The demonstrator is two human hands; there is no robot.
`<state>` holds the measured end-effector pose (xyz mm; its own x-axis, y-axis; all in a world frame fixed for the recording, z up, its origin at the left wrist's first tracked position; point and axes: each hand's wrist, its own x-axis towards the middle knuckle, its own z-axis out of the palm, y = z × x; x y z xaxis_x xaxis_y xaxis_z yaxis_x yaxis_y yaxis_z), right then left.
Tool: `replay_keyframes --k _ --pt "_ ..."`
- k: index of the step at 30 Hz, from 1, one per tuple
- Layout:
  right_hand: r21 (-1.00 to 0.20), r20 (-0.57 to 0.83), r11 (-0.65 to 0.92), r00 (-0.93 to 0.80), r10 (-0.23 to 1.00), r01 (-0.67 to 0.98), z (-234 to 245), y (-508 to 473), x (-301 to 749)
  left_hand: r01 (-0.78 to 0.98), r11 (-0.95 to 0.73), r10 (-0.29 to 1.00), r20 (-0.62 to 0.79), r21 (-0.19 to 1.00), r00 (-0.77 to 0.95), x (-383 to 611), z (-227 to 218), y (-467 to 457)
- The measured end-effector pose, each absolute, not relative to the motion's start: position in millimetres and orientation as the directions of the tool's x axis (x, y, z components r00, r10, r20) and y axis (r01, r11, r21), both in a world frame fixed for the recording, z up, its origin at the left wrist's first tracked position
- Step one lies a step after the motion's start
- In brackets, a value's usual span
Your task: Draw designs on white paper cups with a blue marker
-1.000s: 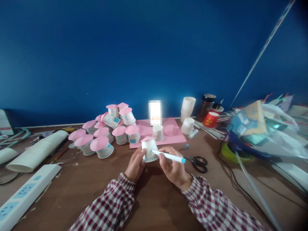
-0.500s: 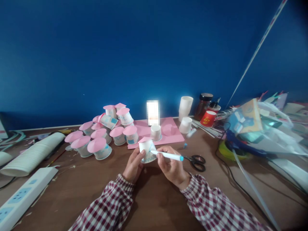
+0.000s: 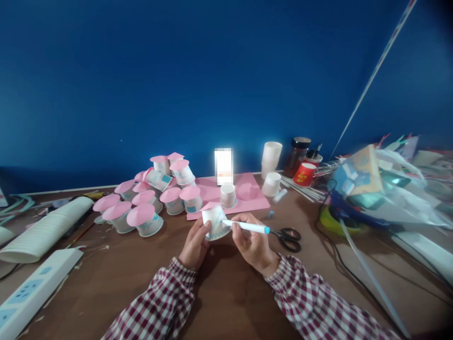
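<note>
My left hand (image 3: pixel 195 242) grips a white paper cup (image 3: pixel 216 225), tilted, with blue zigzag and slanting lines on its side. In my right hand (image 3: pixel 254 243) is a white marker with a blue end (image 3: pixel 249 227), pinched between thumb and fingers. Its tip touches or nearly touches the cup's side. Behind, another white cup (image 3: pixel 227 196) stands upside down on pink paper (image 3: pixel 208 189). To the left sit several upside-down cups with pink cone tops (image 3: pixel 140 215) and blue drawings. Black scissors (image 3: pixel 288 239) lie just right of my right hand.
A power strip (image 3: pixel 37 288) and a long cup stack (image 3: pixel 47 229) lie at left. At the back right stand stacked white cups (image 3: pixel 271 158), a dark jar (image 3: pixel 297 156) and a red cup (image 3: pixel 305 174). Bags and a cable (image 3: pixel 334 245) crowd the right side.
The blue slanting lines on the held cup have grown, and the marker tip has shifted slightly along its side. Both hands keep their grips; the whole view has shifted slightly.
</note>
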<state>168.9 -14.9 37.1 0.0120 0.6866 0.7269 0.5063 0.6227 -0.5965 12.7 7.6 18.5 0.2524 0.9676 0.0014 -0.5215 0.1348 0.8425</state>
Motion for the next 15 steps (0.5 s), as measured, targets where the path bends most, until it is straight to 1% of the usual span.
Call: replay_keyframes --k 15 --pt "-0.604 0.712 0.604 0.013 0.702 0.52 36.1 -13.1 170.8 -0.538 0.147 0.969 -0.011 0.83 0.249 12.8 19.4 8.1"
